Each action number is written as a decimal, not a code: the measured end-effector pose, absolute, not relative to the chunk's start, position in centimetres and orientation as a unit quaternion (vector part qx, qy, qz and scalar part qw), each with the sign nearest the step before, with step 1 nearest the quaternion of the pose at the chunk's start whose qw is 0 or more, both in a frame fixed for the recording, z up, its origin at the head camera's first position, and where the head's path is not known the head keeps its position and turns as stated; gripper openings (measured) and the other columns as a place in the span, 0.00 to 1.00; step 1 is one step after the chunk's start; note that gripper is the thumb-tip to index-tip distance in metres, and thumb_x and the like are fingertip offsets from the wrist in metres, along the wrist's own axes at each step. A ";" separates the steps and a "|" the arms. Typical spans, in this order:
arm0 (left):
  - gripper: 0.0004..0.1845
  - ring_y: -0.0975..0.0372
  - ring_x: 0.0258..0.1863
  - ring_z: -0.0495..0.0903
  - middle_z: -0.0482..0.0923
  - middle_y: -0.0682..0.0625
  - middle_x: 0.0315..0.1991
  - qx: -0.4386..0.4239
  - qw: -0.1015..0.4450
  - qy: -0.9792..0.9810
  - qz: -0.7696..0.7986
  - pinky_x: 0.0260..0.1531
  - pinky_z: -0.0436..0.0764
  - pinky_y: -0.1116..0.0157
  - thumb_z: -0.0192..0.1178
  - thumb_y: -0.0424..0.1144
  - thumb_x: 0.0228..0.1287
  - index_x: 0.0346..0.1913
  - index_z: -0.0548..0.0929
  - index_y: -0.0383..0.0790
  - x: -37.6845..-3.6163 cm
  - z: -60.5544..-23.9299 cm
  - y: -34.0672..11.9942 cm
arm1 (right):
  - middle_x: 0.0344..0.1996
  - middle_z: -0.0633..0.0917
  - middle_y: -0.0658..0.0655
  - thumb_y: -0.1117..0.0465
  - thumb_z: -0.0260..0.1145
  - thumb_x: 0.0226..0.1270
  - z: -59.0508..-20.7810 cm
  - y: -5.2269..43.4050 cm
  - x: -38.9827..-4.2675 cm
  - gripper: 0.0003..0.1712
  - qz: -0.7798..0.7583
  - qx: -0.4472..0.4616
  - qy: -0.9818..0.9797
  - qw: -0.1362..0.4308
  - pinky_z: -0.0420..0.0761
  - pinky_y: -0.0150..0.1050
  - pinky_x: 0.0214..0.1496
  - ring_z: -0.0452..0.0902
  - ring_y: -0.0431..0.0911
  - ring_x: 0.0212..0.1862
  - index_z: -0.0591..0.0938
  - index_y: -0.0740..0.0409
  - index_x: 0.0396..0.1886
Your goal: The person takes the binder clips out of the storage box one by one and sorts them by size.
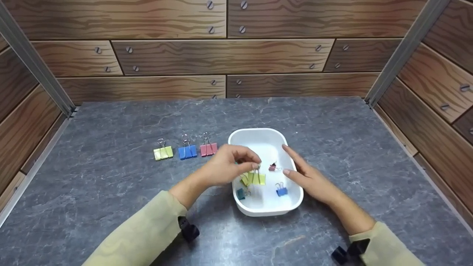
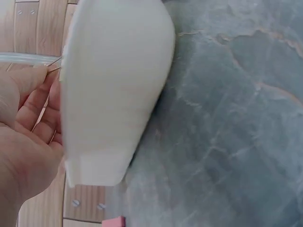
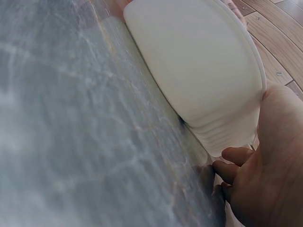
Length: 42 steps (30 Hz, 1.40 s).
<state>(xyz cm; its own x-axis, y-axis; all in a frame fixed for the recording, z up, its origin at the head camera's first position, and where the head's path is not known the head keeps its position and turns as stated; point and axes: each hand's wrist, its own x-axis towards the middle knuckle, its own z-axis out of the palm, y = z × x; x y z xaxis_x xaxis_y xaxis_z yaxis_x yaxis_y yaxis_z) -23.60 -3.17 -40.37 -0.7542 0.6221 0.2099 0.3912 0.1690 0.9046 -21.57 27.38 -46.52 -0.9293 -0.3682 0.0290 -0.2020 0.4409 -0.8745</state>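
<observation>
My left hand [image 1: 225,166] reaches over the left rim of a white plastic tub [image 1: 264,213] and pinches a yellow binder clip [image 1: 258,179] by its wire handles. The left wrist view shows the thumb and fingers on thin wire handles [image 2: 53,70]; the tub's wall hides the clip's body. At the tub's right side, my right hand [image 1: 314,181] touches the rim with extended fingers and thumb. Inside the tub lie another yellow clip [image 1: 244,180], a teal clip [image 1: 241,194], a small blue clip [image 1: 281,191] and a small pink-red clip [image 1: 272,167].
Left of the tub, a yellow binder clip [image 1: 163,153], a blue one [image 1: 187,152] and a pink-red one [image 1: 208,149] stand in a row on the dark marbled table [image 1: 111,177]. Wood-patterned panels [image 1: 221,55] enclose the back and sides.
</observation>
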 end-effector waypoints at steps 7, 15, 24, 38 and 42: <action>0.06 0.60 0.36 0.83 0.89 0.47 0.40 0.286 0.059 0.748 0.596 0.40 0.85 0.61 0.68 0.31 0.72 0.47 0.91 0.39 -24.2 -37.7 -5.2 | 0.84 0.56 0.62 0.48 0.62 0.83 -46.4 27.6 -21.6 0.42 -0.497 -0.169 0.847 0.078 0.64 0.49 0.77 0.56 0.58 0.81 0.53 0.35 0.88; 0.06 0.52 0.33 0.81 0.88 0.45 0.39 0.244 0.008 0.756 0.608 0.29 0.79 0.70 0.68 0.30 0.72 0.47 0.91 0.38 -25.1 -37.3 -8.7 | 0.83 0.58 0.63 0.48 0.62 0.83 -46.4 27.7 -21.6 0.42 -0.495 -0.168 0.849 0.075 0.67 0.43 0.74 0.58 0.57 0.80 0.53 0.33 0.88; 0.05 0.58 0.34 0.84 0.89 0.41 0.40 0.207 0.003 0.778 0.593 0.33 0.81 0.68 0.67 0.30 0.73 0.46 0.91 0.36 -25.4 -39.8 -11.4 | 0.84 0.56 0.61 0.47 0.62 0.82 -46.7 27.6 -21.6 0.42 -0.499 -0.162 0.847 0.080 0.61 0.57 0.77 0.56 0.58 0.81 0.54 0.33 0.87; 0.07 0.63 0.33 0.80 0.89 0.39 0.42 0.181 0.031 0.792 0.582 0.33 0.80 0.70 0.67 0.26 0.70 0.47 0.89 0.29 -25.3 -43.0 -12.1 | 0.84 0.57 0.61 0.47 0.62 0.82 -46.5 27.3 -21.6 0.42 -0.500 -0.168 0.846 0.082 0.63 0.57 0.76 0.57 0.58 0.81 0.54 0.35 0.88; 0.08 0.63 0.33 0.78 0.88 0.43 0.39 0.174 0.039 0.799 0.574 0.32 0.77 0.71 0.67 0.26 0.70 0.48 0.89 0.27 -25.3 -43.7 -12.0 | 0.84 0.58 0.62 0.46 0.62 0.82 -46.5 27.4 -21.6 0.42 -0.499 -0.170 0.846 0.081 0.63 0.58 0.76 0.57 0.58 0.81 0.54 0.35 0.88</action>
